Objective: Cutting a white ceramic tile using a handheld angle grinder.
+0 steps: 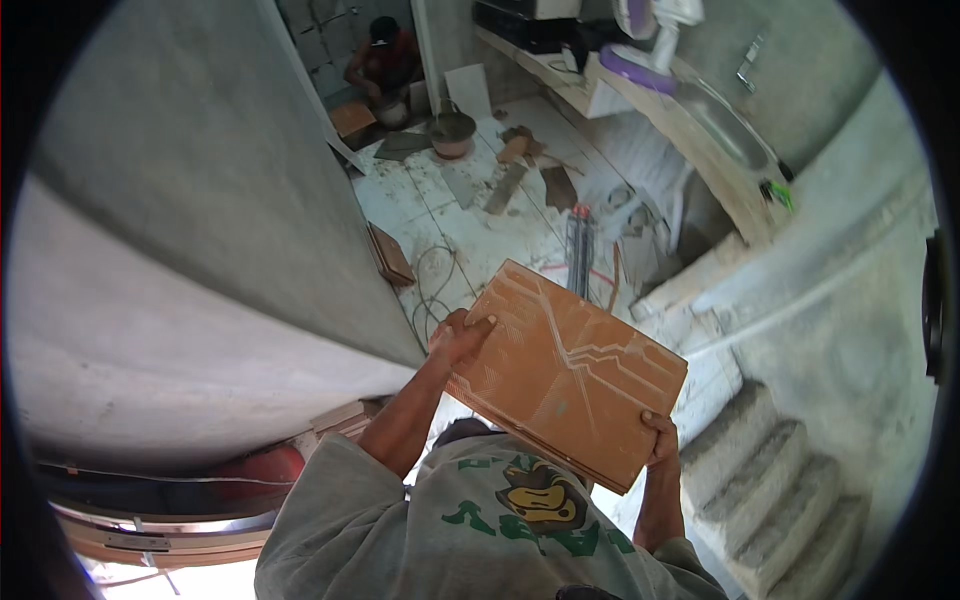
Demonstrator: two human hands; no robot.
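Note:
A small stack of reddish-brown ceramic tiles [575, 375] is held up in front of my chest, tilted, with the ribbed underside of the top tile facing up. White line marks run across it. My left hand [462, 338] is closed on the stack's left edge, its thumb lying on top. At the lower right edge my right hand [660, 438] grips the same stack, thumb over the rim. The fingers under the tiles are hidden. Layered edges show along the near side, but I cannot tell how many tiles there are.
Concrete steps [780, 490] rise at the right. More brown tiles [390, 255] lean against the left wall. Ahead, a tile cutter [580, 250], a bucket [452, 134] and broken pieces lie on the white floor. A person [385, 60] crouches in the far doorway. A counter with a sink [725, 125] runs along the right.

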